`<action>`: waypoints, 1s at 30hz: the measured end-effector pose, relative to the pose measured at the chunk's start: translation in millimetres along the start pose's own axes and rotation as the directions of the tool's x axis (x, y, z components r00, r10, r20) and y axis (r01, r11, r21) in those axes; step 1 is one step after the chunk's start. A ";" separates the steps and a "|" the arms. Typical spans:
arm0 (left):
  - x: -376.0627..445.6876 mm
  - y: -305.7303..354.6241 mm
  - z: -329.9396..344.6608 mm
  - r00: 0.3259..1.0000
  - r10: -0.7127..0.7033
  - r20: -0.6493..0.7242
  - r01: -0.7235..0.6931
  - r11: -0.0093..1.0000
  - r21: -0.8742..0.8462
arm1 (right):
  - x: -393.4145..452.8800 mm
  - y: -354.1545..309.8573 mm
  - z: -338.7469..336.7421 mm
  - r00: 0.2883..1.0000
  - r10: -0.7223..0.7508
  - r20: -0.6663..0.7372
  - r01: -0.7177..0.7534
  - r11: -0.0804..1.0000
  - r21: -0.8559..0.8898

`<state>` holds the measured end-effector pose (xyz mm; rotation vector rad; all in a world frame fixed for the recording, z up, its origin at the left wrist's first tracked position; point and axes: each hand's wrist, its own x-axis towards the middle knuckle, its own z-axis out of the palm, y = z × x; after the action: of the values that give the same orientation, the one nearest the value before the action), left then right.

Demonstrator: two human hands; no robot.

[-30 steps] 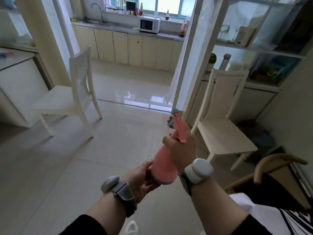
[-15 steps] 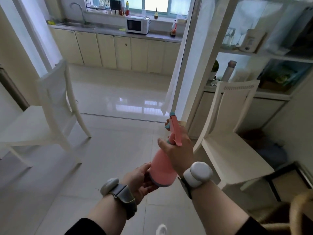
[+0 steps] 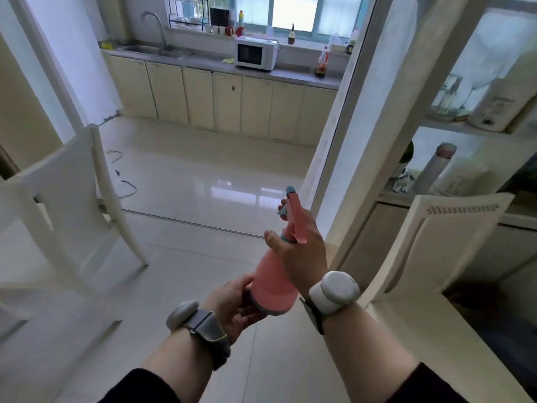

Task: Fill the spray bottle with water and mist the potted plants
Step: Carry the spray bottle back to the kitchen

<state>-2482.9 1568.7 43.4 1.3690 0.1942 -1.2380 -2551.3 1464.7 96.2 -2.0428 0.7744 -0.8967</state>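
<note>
I hold a pink spray bottle (image 3: 270,282) with a blue-grey nozzle in front of me, tilted with the nozzle pointing away. My right hand (image 3: 299,251) is wrapped around its neck and trigger head. My left hand (image 3: 235,301) cups the bottle's base from below. Far ahead on the left of the kitchen counter is a steel sink (image 3: 151,50) with a curved tap (image 3: 157,26). No potted plants are in view.
A white chair (image 3: 72,199) stands close on the left, another white chair (image 3: 436,257) close on the right. A sliding-door frame (image 3: 354,126) and a shelf unit (image 3: 465,158) are on the right. A microwave (image 3: 255,53) sits on the counter. A cable (image 3: 125,184) lies on the tiled floor.
The view has moved forward toward the kitchen doorway; the chairs have slid outward and nearer. Both hands keep the same hold on the bottle.
</note>
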 end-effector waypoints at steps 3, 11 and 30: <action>36.2 34.1 9.4 1.000 -0.001 -0.003 0.001 1.000 0.004 | 48.5 16.0 14.6 1.000 0.009 0.011 -0.009 1.000 0.003; 128.7 132.4 23.2 1.000 0.011 0.012 -0.011 1.000 0.008 | 167.2 42.4 63.6 1.000 0.016 -0.020 -0.016 1.000 -0.002; 353.4 377.2 72.6 1.000 -0.006 0.006 0.006 0.999 0.046 | 477.5 99.9 166.6 0.999 0.045 -0.015 -0.045 0.999 0.029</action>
<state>-2095.7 1218.7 39.4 1.4048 0.1674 -1.2582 -2169.2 1118.6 95.0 -1.9883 0.8086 -0.8947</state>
